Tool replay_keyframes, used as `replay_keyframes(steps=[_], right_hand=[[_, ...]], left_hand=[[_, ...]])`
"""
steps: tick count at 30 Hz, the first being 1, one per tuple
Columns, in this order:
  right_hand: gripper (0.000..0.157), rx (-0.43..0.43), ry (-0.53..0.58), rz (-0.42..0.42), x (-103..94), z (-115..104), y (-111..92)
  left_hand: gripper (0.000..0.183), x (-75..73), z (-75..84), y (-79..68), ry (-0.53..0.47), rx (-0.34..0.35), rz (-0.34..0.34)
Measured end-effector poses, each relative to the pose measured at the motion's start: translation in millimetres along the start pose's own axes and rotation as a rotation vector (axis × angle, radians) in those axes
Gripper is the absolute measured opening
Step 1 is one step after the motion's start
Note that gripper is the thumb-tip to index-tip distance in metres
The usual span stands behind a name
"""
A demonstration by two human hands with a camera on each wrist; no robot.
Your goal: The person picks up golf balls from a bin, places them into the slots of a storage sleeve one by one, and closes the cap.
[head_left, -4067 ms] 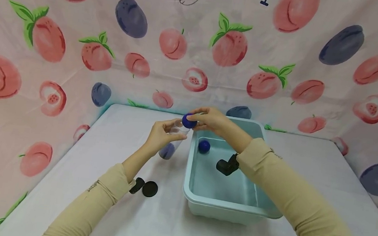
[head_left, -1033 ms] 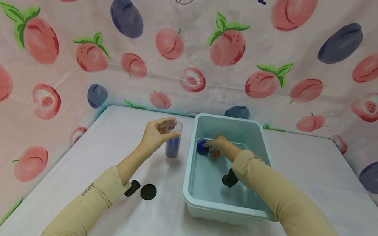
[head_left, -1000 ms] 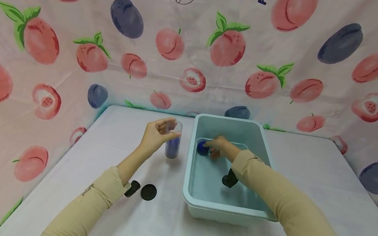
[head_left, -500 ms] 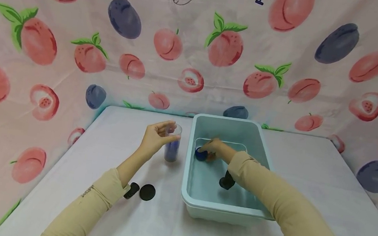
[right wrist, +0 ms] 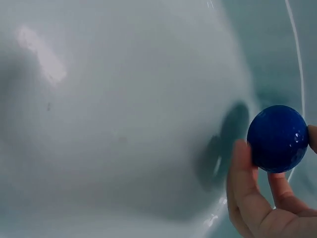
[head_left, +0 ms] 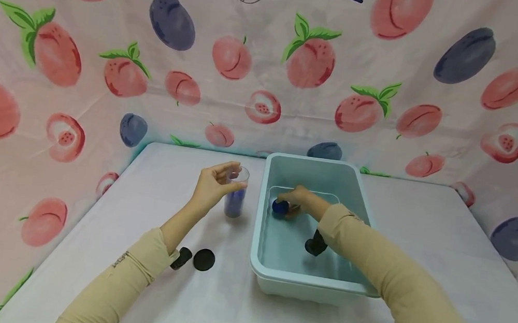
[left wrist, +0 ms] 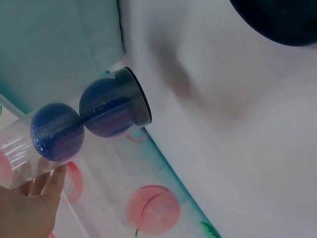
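My left hand [head_left: 212, 187] grips the upper part of a clear plastic tube [head_left: 236, 180], which stands upright left of the tub. Two blue golf balls [left wrist: 58, 132] sit one above the other in the tube, seen through its wall in the left wrist view. A dark rim [left wrist: 140, 96] rings the tube's bottom end. Inside the tub my right hand [head_left: 301, 199] pinches another dimpled blue golf ball [right wrist: 278, 139] between thumb and fingers. The right wrist view shows that ball close over the tub's floor, near a side wall.
The pale blue-green tub [head_left: 258, 234] stands on the white tabletop [head_left: 226, 309]. A flat black round cap [head_left: 204, 259] lies left of the tub, toward the front. Behind the table hangs a fruit-print cloth [head_left: 270, 48].
My right hand has gone from the tube's mouth, where it held a ball, down into the tub and now pinches another ball. The tube went from tilted to upright, from one ball to two.
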State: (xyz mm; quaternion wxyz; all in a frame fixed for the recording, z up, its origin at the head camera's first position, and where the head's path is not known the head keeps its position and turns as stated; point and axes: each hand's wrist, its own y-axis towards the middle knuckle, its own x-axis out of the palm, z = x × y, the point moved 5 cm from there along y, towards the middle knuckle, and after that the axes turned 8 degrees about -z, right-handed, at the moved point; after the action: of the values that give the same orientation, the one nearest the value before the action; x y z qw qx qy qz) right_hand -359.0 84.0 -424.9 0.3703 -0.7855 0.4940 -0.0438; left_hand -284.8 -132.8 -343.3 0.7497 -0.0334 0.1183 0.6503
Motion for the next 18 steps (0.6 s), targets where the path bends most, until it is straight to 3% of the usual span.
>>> replay_keyframes(steps=[1,4,10,18], right_hand=[[0.069,0.007,-0.002,0.011,2.4,-5,-14],[0.066,-0.027,0.014,-0.007,2.9,-11,-30],[0.059,-0.108,0.114,-0.077,-3.2,-21,-38],[0.059,-0.142,0.183,-0.088,-12.8,-30,-47]], left_hand=[[0.049,0.0,-0.1,-0.3,-0.004,-0.001,0.002],[0.050,-0.1,-0.2,-0.9,-0.014,-0.002,0.012],[0.051,0.6,0.0,0.1,-0.018,-0.005,0.018],[0.050,1.0,0.1,2.4,-0.007,-0.008,0.026]])
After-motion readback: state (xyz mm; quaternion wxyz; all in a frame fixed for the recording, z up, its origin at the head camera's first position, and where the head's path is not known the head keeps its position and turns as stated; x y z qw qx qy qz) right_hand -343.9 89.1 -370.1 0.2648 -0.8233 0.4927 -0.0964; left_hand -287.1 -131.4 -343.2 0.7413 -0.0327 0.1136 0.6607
